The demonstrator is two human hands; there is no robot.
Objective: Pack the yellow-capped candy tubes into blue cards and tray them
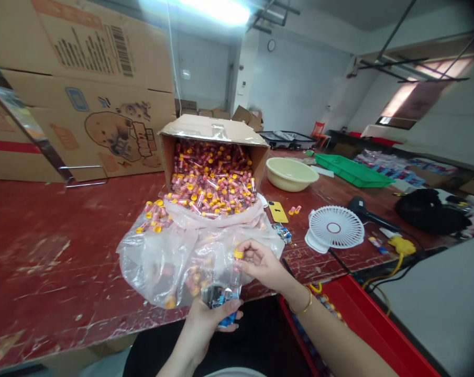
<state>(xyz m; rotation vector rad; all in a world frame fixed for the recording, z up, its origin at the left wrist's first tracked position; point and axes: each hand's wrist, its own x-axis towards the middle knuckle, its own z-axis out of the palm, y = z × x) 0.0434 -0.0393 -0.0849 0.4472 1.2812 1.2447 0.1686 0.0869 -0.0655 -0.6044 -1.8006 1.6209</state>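
Note:
My left hand (217,317) is closed around a small stack of blue and black printed packets (220,301), held low in front of the table edge. Just above it, my right hand (256,262) pinches a small clear tube with a yellow cap (238,255). The tube's lower end meets the top of the packets; whether it is inside one I cannot tell. Behind both hands, a cardboard box (217,129) lies on its side, full of pink tubes with yellow caps (213,183). Its clear plastic liner (154,262) spills toward me, with several tubes on it.
On the red table (83,251) to the right are a yellow phone (278,212), a white fan (334,227), a cream basin (291,174) and a green tray (350,170). Large cartons (114,120) stand at left. A red bin (362,314) sits below the edge at right.

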